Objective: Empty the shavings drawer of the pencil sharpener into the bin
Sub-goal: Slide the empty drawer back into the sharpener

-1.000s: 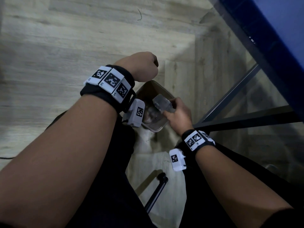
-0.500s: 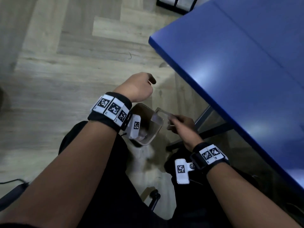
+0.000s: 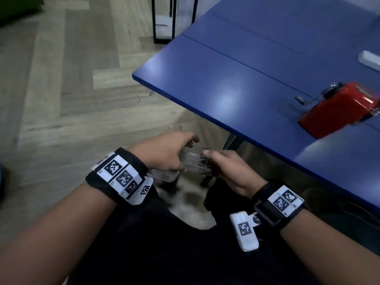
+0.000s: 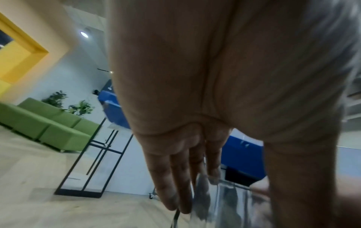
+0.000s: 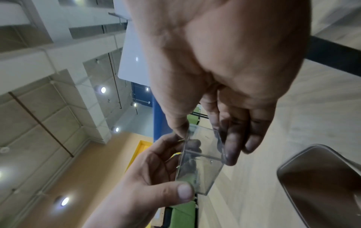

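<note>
Between both hands (image 3: 164, 153) (image 3: 228, 171), clear empty-looking drawer (image 3: 193, 161), smudged.

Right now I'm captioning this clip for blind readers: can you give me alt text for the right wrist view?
Both hands hold a clear plastic drawer in mid-air: the right hand pinches its upper end and the left hand grips it from below. The metal bin stands open on the wooden floor at lower right.

sharpener (image 3: 339, 110) on table (image 3: 236, 83)
</note>
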